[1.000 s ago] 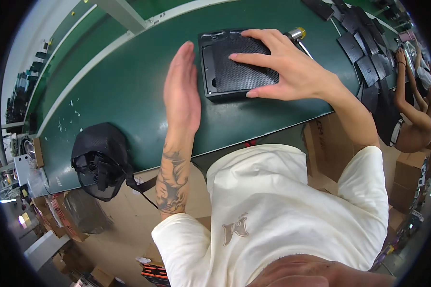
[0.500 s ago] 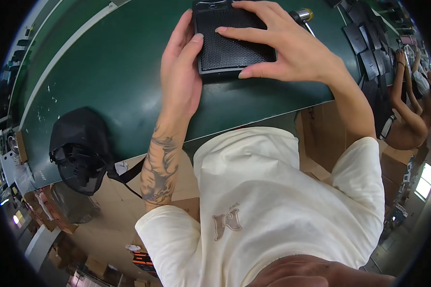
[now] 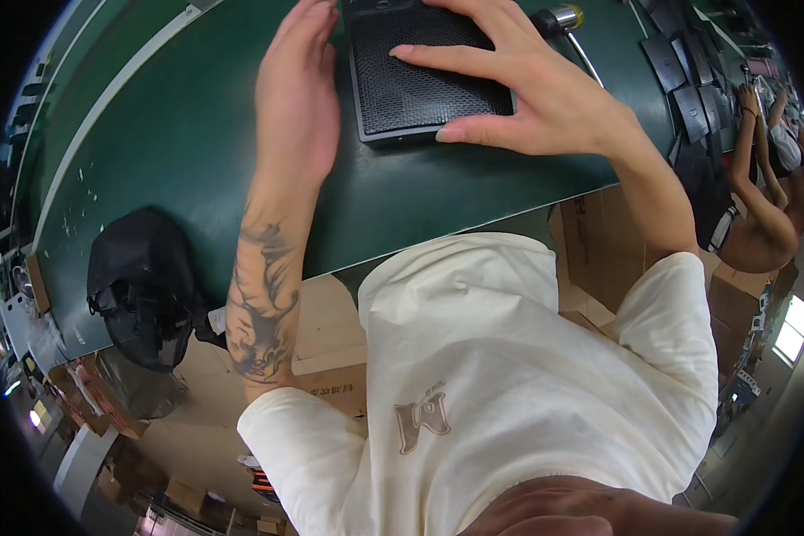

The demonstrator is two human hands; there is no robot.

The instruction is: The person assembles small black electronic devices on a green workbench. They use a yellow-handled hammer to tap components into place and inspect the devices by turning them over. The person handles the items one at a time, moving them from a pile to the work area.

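Observation:
A flat black box with a mesh grille, resembling a speaker (image 3: 420, 85), lies on the green tabletop at the upper middle. Its far end runs out of the picture. My right hand (image 3: 527, 85) rests over its right side with the fingers spread: one finger lies on the mesh, and the thumb touches the near edge. To the left of the box, apart from its near left corner, my left hand (image 3: 297, 98) is held edge-on with its fingers stretched toward the top edge. Nothing shows in it, though the fingertips are partly cut off.
A tool with a dark and yellow end (image 3: 558, 20) and a thin metal rod lies right of the box. Several black flat parts (image 3: 688, 112) are heaped at the right. A black bag (image 3: 143, 268) sits at the left table edge. Another person's arms (image 3: 749, 170) show far right.
My left hand has let go of the box's left side and moved left and up. The box has shifted slightly left; my right hand remains on it.

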